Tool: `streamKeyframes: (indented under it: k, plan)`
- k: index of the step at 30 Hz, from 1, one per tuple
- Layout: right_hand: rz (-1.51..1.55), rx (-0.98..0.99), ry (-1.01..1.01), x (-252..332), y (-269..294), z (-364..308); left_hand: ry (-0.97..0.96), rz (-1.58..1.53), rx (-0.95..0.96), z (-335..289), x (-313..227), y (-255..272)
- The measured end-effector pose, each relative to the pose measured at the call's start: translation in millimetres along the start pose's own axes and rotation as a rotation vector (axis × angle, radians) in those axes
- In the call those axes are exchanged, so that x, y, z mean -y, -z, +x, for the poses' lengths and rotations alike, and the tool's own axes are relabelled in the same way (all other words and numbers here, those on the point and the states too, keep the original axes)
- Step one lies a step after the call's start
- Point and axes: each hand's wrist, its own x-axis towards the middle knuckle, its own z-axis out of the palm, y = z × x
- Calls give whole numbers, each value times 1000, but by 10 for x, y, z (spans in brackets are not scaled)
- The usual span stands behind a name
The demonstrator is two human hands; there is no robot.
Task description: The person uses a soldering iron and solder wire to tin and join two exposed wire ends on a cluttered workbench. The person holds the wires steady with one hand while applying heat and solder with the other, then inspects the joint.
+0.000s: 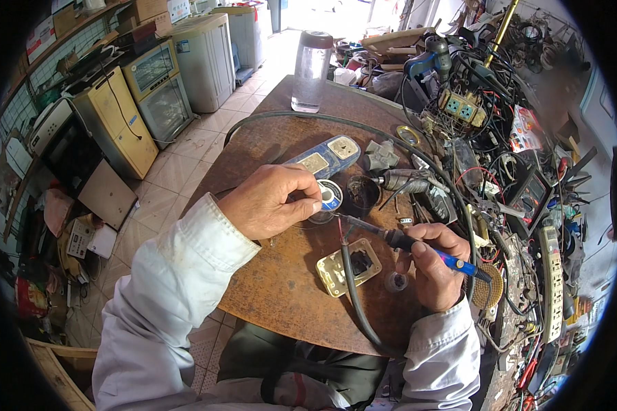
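My right hand [434, 274] grips a blue-handled soldering iron [462, 266], its tip pointing left toward my other hand. My left hand [267, 200] is closed in a pinch beside a solder spool [332, 194]; what its fingers hold is too small to make out. Close to the iron's tip ends a thick black cable [353, 275], with a stripped red wire [341, 233] at its top. Behind the cable lies an open cream plastic housing [332, 279] with dark parts inside. A long blue-and-cream socket strip [332, 157] lies beyond my left hand.
On the wooden table [267, 301] are a clear bottle [312, 75] at the far edge, a dark round cup [362, 194] and a small clear jar [395, 281]. Tangled cables and tools crowd the right side, with a multimeter [528, 198]. Old appliances [113, 123] line the left.
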Motion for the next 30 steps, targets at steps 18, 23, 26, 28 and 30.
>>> streamKeyframes:
  k: [18, 23, 26, 28, 30]
  plan:
    - [2, -3, 8, -8, 2, 2, -43, 26, -17, 10, -3, -9]
    - [-43, -38, -4, 2, -27, 4, 4, 17, -18, 8, -44, -22]
    - [-62, -54, -8, -2, -39, 6, -8, 26, -25, 0, -47, -19]
    - [-34, -39, -5, -5, -29, 4, -39, 25, -35, 2, -9, -25]
    - [17, -10, 3, -12, -2, 2, -44, 35, -30, 8, 0, -25]
